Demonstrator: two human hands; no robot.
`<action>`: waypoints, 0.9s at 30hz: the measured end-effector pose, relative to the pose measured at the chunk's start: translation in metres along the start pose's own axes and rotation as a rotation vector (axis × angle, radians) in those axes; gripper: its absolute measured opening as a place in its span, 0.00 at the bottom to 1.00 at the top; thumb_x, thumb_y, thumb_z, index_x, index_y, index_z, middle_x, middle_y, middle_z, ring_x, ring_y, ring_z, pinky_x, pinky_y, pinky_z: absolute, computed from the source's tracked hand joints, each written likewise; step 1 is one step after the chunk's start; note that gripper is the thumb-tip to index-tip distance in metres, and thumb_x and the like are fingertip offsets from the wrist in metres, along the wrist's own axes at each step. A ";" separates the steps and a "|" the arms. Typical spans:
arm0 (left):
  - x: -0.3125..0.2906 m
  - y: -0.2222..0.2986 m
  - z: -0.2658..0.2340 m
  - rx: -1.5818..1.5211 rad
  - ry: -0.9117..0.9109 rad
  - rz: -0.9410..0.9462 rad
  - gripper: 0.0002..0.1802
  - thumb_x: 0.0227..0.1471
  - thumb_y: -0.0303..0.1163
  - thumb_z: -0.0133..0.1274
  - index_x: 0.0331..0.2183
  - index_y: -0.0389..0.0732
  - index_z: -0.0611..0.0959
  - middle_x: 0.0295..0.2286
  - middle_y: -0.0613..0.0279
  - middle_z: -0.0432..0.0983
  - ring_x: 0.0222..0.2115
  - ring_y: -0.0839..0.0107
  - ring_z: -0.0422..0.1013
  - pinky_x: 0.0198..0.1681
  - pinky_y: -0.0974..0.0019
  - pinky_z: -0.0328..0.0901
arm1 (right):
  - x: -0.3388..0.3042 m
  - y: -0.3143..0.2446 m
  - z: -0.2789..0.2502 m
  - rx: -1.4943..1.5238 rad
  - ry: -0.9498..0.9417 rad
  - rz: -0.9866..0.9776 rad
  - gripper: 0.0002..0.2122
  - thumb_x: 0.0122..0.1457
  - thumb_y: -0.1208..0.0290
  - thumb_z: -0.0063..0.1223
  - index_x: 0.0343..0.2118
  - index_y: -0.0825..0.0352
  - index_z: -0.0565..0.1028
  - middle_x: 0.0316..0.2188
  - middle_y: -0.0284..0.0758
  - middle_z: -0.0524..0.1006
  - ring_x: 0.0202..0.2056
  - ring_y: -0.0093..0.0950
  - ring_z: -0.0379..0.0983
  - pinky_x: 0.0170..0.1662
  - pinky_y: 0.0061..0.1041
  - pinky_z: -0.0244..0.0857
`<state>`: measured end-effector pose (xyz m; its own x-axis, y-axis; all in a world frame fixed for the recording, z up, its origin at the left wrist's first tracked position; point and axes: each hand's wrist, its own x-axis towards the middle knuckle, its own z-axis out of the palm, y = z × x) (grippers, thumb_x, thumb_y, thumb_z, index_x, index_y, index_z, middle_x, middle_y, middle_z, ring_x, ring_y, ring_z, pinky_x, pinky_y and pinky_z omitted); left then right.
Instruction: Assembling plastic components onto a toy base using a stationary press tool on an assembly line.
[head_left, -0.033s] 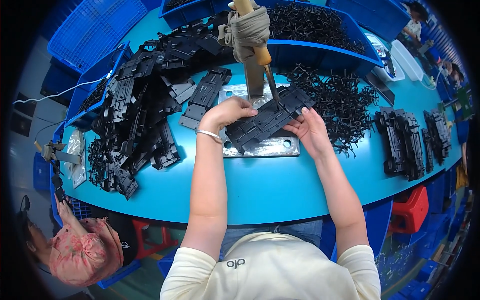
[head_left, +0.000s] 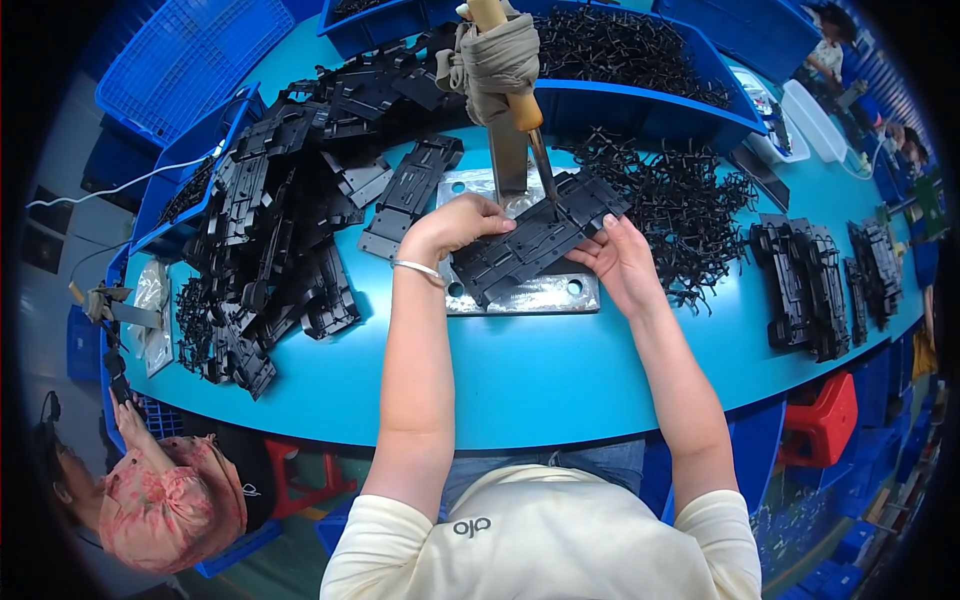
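Observation:
A long black plastic chassis part [head_left: 535, 245] slants across the front of a metal stand. My left hand [head_left: 460, 228] grips its left upper edge, thumb on top. At its right end my right hand [head_left: 622, 262] pinches it between thumb and fingers. A soldering iron [head_left: 520, 105] with a yellowish handle, bound to the stand by grey cloth, points down. Its tip meets or sits just above the part's upper middle; contact cannot be made out. Beneath lies the stand's silvery base plate [head_left: 530, 298]. Another black part [head_left: 415, 190] rests left of the stand.
Black parts [head_left: 270, 190] are heaped at left. Small black clip-like pieces [head_left: 670, 215] lie loose at right, with more in a blue bin [head_left: 640, 108] behind. Stacked black parts [head_left: 800, 285] stand far right on the blue table [head_left: 500, 400]. Another person [head_left: 175, 490] sits lower left.

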<state>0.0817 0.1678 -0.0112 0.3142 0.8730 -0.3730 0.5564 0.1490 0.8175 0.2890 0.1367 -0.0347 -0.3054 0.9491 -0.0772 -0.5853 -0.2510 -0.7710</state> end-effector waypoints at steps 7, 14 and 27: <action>-0.002 0.002 0.000 -0.029 -0.014 -0.022 0.17 0.37 0.37 0.51 0.26 0.31 0.74 0.22 0.61 0.69 0.25 0.74 0.62 0.33 0.74 0.55 | -0.001 0.000 0.000 -0.003 0.009 0.008 0.10 0.52 0.67 0.35 0.34 0.67 0.61 0.30 0.39 0.69 0.32 0.29 0.67 0.36 0.28 0.62; -0.002 0.004 0.000 -0.028 -0.005 -0.041 0.17 0.37 0.37 0.51 0.26 0.31 0.74 0.21 0.61 0.69 0.24 0.75 0.62 0.32 0.74 0.55 | -0.001 0.000 0.000 0.007 0.004 -0.002 0.10 0.52 0.67 0.35 0.34 0.67 0.61 0.30 0.39 0.69 0.32 0.29 0.67 0.36 0.28 0.62; 0.000 -0.002 0.000 -0.065 0.013 -0.012 0.16 0.37 0.35 0.51 0.27 0.31 0.75 0.21 0.59 0.71 0.22 0.75 0.65 0.28 0.74 0.58 | -0.001 0.001 0.001 0.026 -0.007 -0.015 0.09 0.52 0.68 0.36 0.33 0.67 0.62 0.29 0.38 0.69 0.32 0.29 0.67 0.36 0.29 0.61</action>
<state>0.0813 0.1677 -0.0128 0.2977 0.8769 -0.3773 0.5090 0.1885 0.8399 0.2882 0.1356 -0.0347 -0.3015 0.9515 -0.0615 -0.6090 -0.2418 -0.7554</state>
